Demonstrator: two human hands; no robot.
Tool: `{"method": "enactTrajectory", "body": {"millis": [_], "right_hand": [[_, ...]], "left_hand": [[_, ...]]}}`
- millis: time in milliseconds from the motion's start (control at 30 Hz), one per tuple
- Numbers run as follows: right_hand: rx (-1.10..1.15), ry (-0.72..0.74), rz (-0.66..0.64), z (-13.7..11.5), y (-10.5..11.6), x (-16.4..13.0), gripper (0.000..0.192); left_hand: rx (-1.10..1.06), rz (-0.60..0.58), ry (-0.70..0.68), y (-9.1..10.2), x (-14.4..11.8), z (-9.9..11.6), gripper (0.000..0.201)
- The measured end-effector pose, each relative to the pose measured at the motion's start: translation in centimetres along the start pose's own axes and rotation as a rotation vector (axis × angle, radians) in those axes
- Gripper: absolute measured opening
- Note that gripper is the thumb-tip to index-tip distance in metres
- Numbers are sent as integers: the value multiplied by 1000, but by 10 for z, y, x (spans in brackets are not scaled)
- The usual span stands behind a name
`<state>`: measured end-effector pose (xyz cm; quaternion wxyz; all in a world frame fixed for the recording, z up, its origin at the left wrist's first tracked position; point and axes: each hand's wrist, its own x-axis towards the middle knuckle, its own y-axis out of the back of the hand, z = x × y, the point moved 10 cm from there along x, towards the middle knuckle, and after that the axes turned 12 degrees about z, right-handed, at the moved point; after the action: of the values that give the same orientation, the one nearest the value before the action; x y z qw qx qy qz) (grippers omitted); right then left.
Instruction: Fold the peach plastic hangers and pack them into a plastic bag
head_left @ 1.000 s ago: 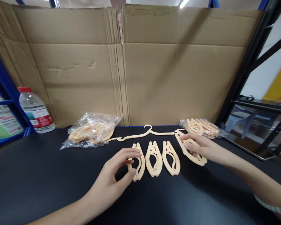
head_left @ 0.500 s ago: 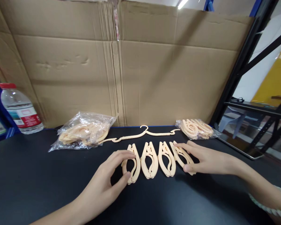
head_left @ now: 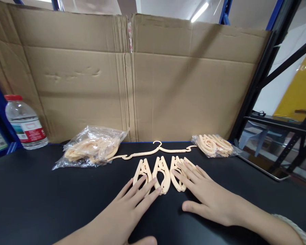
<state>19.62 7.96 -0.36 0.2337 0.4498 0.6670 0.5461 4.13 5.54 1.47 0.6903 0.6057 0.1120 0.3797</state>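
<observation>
Both hands' fingers (head_left: 140, 189) spread flat over folded hangers (head_left: 161, 172); open hanger (head_left: 156, 149), bagged hangers (head_left: 91, 148) behind.

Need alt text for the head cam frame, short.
Both hands, left hand and right hand, lie flat, fingers on a row of folded peach hangers on a black table; an unfolded hanger, two bags and cardboard behind.

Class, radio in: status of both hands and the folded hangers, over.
Left hand flat, open, fingertips on folded hangers. Right hand flat, open, covering the rightmost. Unfolded hanger lies just behind the row.
</observation>
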Motion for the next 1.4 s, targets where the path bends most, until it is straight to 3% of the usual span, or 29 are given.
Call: {"method": "enactTrajectory", "body": {"millis": [67, 200, 267, 400, 467, 633, 900, 1033, 1200, 1400], "right_hand": [[5, -3, 30, 1, 1, 4, 74], [57, -49, 77, 9, 5, 11, 68], [91, -73, 193, 19, 16, 16, 61], [124, -81, 551, 54, 55, 28, 44], [82, -118, 634, 79, 66, 36, 37], [-40, -90, 536, 107, 67, 68, 28], [-70, 26, 364, 97, 52, 107, 15], [-118, 3, 355, 92, 64, 114, 12], [-170, 6, 392, 75, 102, 104, 13], [-232, -56, 571, 72, 133, 56, 16]], "left_hand": [[-30, -7, -4, -2, 2, -6, 70], [-68, 182, 27, 6, 3, -16, 69], [-95, 251, 25, 10, 3, -17, 64], [-145, 372, 40, 26, 4, -25, 51], [-170, 406, 39, 32, 5, -28, 45], [-179, 429, 63, 39, 7, -35, 33], [-188, 433, 76, 46, 10, -33, 27], [-220, 461, 89, 50, 9, -33, 26], [-257, 509, 165, 54, 7, -43, 25], [-444, 544, 383, 53, 4, -66, 27]]}}
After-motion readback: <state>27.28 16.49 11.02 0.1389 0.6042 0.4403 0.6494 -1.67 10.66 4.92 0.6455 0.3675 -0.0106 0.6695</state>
